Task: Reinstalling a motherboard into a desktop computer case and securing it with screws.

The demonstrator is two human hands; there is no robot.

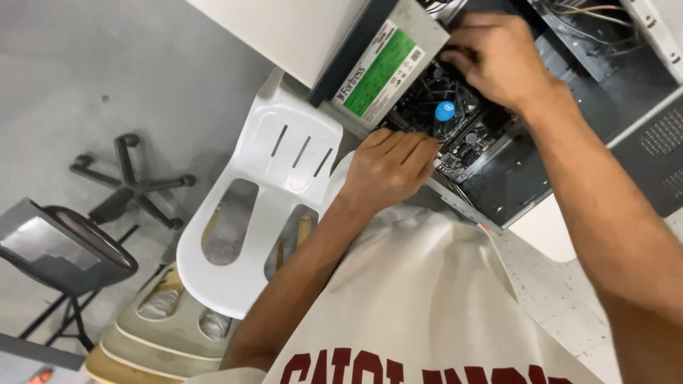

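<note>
Both hands are inside an open computer case (626, 85) lying on its side. The left hand (388, 169) rests curled on the case's near edge, knuckles up, fingers bent down onto the motherboard (466, 142); whether it grips anything I cannot tell. The right hand (498, 57) reaches in from above, fingers pinched at something beside the black fan (434, 89), the thing itself hidden. A grey power supply (384, 67) with a green label sits just left of the fan. A blue round cap (445, 111) shows between the hands. A white plastic chair (263, 206) stands left of the case, a black chair (64, 245) further left.
</note>
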